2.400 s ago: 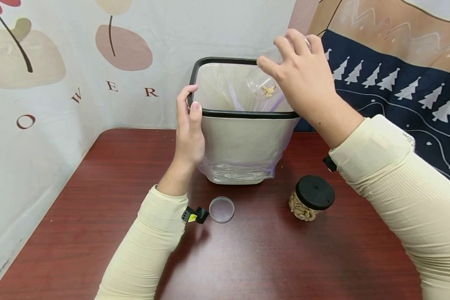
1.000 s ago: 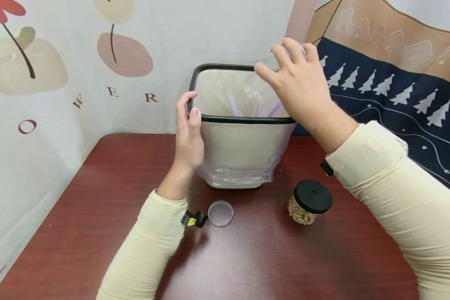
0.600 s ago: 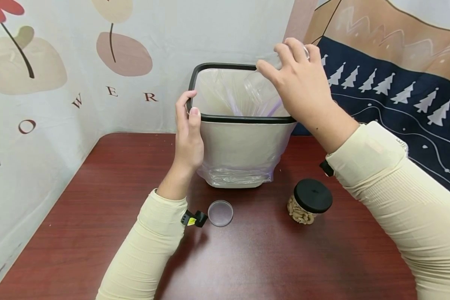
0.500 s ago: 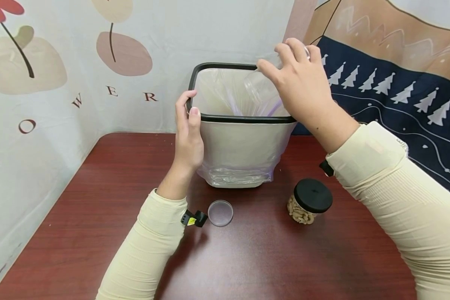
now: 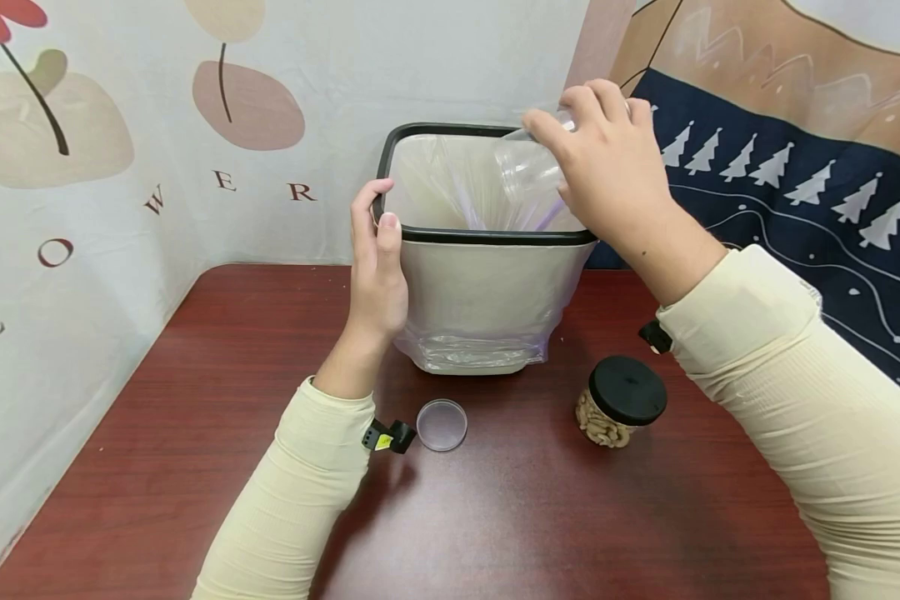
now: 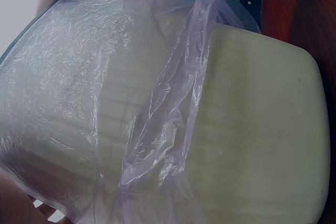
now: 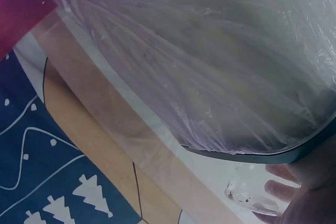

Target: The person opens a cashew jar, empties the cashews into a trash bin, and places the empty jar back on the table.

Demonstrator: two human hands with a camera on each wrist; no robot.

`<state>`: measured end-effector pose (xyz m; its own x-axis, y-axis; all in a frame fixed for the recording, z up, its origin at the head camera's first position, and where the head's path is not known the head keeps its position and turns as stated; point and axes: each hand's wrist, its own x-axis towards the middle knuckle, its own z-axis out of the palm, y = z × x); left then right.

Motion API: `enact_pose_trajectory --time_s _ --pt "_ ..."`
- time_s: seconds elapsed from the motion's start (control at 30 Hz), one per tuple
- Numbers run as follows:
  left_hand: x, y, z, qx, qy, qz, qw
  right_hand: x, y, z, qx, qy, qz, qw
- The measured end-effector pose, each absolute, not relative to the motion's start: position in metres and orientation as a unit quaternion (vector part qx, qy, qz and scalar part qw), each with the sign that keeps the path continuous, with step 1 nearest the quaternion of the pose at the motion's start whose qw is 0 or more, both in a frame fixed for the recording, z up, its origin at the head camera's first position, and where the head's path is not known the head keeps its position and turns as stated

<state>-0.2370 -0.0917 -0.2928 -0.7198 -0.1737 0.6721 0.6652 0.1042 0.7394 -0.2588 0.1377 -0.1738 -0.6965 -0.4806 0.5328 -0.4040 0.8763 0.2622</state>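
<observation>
A pale trash bin with a black rim stands on the table, lined with a thin translucent bag folded down outside. My left hand grips the rim at its left corner, thumb on the front side. Over the bin's right part, my right hand holds a clear plastic jar, tilted with its mouth down inside the opening. No nuts show in the jar's visible part. The right wrist view catches the jar's base end beyond the rim, fingers around it. What lies at the bin's bottom is hidden.
A clear round lid lies on the dark red table near the left wrist. To the right stands a black-lidded jar of cashew-like nuts. A printed cloth hangs close behind the bin.
Pale nut pieces seen at the tilted jar's mouth 2.4 s ago are gone from it by 1.0 s ago. Lately my right hand has shifted slightly right with the jar. The left hand keeps its grip.
</observation>
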Motion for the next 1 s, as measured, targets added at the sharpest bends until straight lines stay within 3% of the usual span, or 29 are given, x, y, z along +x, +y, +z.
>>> enact_pose_trajectory --time_s 1.0 --pt "-0.237 -0.093 -0.294 -0.183 -0.664 -0.651 0.319 -0.262 0.15 -0.178 0.159 -0.944 0.142 0.252"
